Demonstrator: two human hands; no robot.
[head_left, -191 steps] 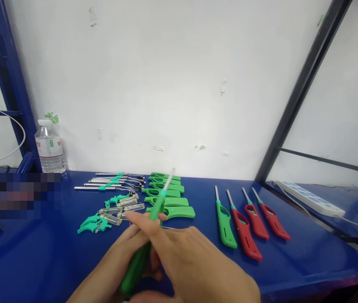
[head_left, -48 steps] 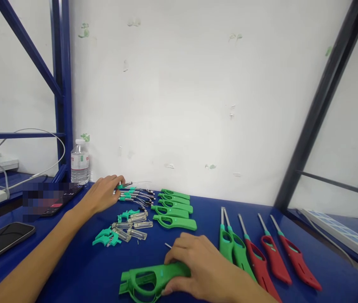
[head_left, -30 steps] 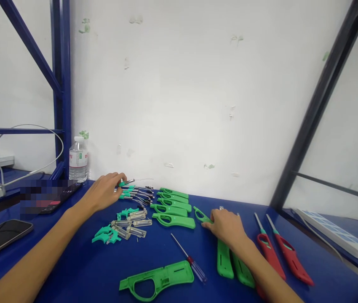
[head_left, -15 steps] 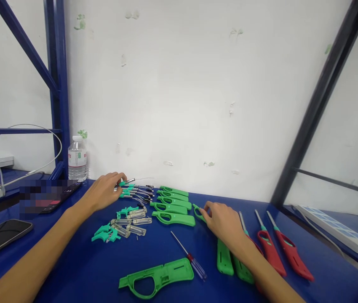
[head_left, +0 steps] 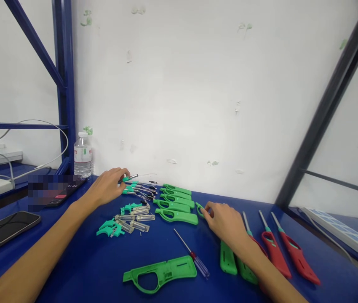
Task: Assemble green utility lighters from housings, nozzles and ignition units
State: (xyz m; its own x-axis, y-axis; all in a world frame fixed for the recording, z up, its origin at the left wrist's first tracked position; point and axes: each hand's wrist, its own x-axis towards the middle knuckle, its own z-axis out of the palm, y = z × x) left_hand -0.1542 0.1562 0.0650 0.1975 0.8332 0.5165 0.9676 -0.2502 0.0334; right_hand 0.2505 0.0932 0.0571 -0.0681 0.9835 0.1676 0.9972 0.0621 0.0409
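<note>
My left hand [head_left: 111, 185] pinches a teal-and-metal piece [head_left: 131, 177] above a row of similar wired pieces [head_left: 139, 189]. My right hand [head_left: 225, 216] has its fingers closed at the loop end of a green shell [head_left: 199, 209]; the hand hides part of it. Between the hands lies a stack of green shells [head_left: 179, 216]. Nearer are clear tubes [head_left: 141, 226] and teal triggers [head_left: 109, 228]. An opened green shell half [head_left: 179, 269] lies at the front beside a screwdriver [head_left: 198, 263]. Green handles [head_left: 228, 259] lie under my right forearm.
Red lighters [head_left: 275, 252] lie at the right, with a power strip [head_left: 345, 233] beyond them. At the left are a phone [head_left: 5, 231], a second dark phone [head_left: 68, 189] and a water bottle [head_left: 83, 155]. A white wall [head_left: 204, 84] stands behind.
The whole view has shifted slightly, so things appear a little further right. Both hands keep nearly the same poses and places relative to the parts.
</note>
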